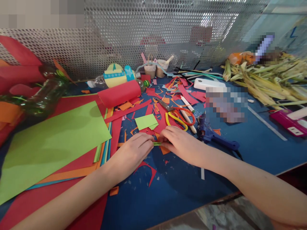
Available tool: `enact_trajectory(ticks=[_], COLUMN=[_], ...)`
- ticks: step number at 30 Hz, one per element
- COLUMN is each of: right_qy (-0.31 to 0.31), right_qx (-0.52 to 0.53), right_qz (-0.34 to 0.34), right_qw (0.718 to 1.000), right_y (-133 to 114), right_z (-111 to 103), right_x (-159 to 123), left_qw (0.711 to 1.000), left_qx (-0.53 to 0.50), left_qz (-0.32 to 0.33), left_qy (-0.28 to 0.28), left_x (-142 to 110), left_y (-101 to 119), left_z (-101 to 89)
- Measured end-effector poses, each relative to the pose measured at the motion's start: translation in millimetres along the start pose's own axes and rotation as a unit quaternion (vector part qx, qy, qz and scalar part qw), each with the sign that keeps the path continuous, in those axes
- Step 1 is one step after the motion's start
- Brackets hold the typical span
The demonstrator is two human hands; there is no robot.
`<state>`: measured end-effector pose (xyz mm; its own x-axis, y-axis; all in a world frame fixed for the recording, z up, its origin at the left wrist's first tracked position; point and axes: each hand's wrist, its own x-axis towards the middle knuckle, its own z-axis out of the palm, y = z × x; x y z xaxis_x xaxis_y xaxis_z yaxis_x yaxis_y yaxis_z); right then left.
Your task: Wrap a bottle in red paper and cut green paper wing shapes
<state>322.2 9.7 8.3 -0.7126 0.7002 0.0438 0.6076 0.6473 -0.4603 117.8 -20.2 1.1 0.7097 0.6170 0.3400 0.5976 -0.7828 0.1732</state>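
Pinching green paper strip [157, 144]: left hand [137, 145] at 9 o'clock end, right hand [176, 140] at 3, fingers closed | strip: over tabletop [168, 195] | from strip: scissors [170, 109], 1 o'clock; blue glue gun [217, 136], 3 o'clock

Both our arms are bare along all that shows. Our left arm [72, 204], nearer us and to the left of the scissors [170, 109], is slim and smooth in outline, tapering gently down to a narrow wrist. Our left hand [139, 143], on that same near left side, has a rounded back, low knuckles and slender fingers. Our right hand [177, 140], just on the near side of the scissors, is of like build. Our right arm [251, 183], to their near right, grows fuller farther from them. The fingernails are too small to make out.
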Motion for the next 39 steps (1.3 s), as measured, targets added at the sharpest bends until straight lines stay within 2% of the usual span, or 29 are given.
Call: enact_trajectory(ticks=[5,10,14,18,20,23,25,30,33,36,39], right_qy=[0.009,0.017,0.044,0.069,0.074,0.072,0.064,0.055,0.052,0.056,0.057], right_qx=[-0.034,0.032,0.093,0.198,0.246,0.301,0.327,0.363,0.387,0.403,0.425], right_qz=[-0.024,-0.023,-0.01,0.011,0.013,0.015,0.021,0.028,0.044,0.051,0.054], right_qw=[0.999,0.999,0.995,0.978,0.966,0.951,0.943,0.93,0.92,0.912,0.902], right_y=[1,-1,-6,-10,-12,-13,-14,-17,-18,-18,-17], right_z=[2,-3,-10,-15,-16,-17,-17,-16,-13,-10,-7], right_x=[-2,-1,0,1,1,2,1,1,1,2,2], left_qw=[1.0,0.999,0.992,0.971,0.944,0.868,0.82,0.715,0.647,0.602,0.587], left_qx=[0.003,0.005,-0.041,-0.128,-0.217,-0.374,-0.449,-0.561,-0.621,-0.653,-0.649], left_qz=[0.009,0.012,-0.058,-0.125,-0.175,-0.263,-0.293,-0.348,-0.385,-0.42,-0.444], left_qy=[0.002,0.043,0.1,0.159,0.176,0.195,0.201,0.23,0.219,0.187,0.193], left_x=[0,0,0,1,2,4,5,8,10,11,11], left_y=[0,-3,-4,-1,0,4,6,12,17,24,28], left_z=[-0.2,-4.9,-12.8,-18.7,-19.8,-20.2,-20.1,-18.0,-15.7,-13.3,-11.7])
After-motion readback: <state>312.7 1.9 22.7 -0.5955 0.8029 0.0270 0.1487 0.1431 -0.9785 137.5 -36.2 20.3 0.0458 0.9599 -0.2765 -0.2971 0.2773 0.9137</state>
